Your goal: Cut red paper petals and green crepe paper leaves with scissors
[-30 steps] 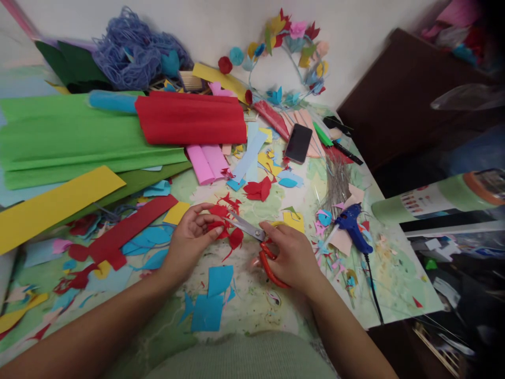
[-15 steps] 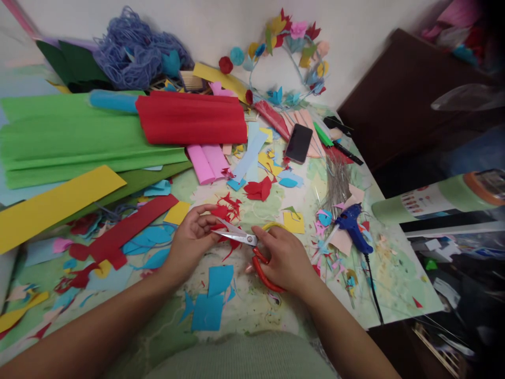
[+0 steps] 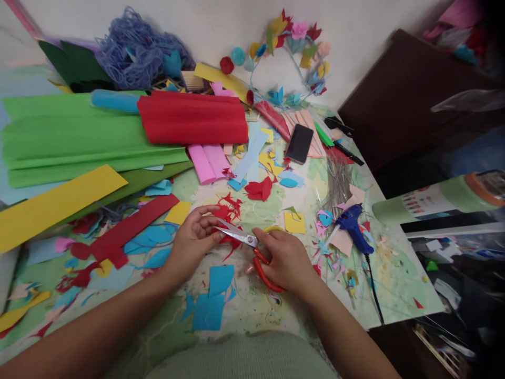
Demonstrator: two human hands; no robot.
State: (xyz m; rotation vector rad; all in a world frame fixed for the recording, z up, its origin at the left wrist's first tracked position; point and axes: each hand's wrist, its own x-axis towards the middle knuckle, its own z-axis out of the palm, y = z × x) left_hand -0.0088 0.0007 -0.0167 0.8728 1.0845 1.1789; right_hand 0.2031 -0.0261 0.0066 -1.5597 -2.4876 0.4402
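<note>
My right hand (image 3: 287, 259) grips a pair of scissors (image 3: 250, 240), its fingers in the red and yellow handle loops. The metal blades point left and lie nearly together, with the tips by the fingertips of my left hand (image 3: 194, 234). That hand is closed in a pinch, thumb towards the fingers; whatever is between them is too small or hidden to make out. Red paper scraps (image 3: 229, 210) lie just behind the blades. Nearer to me are blue paper squares (image 3: 207, 311), and a yellow paper square (image 3: 294, 222) lies beyond my right hand.
Rolls of green paper (image 3: 71, 131) and red paper (image 3: 193, 118) lie at the back left, near blue yarn (image 3: 134, 52). A phone (image 3: 300, 143), thin wires (image 3: 337, 179) and a blue glue gun (image 3: 356, 229) with a cord are on the right. A paper-flower crown (image 3: 254, 73) leans on the wall.
The scissor blades have swung from apart to nearly together. Both hands stay in about the same place.
</note>
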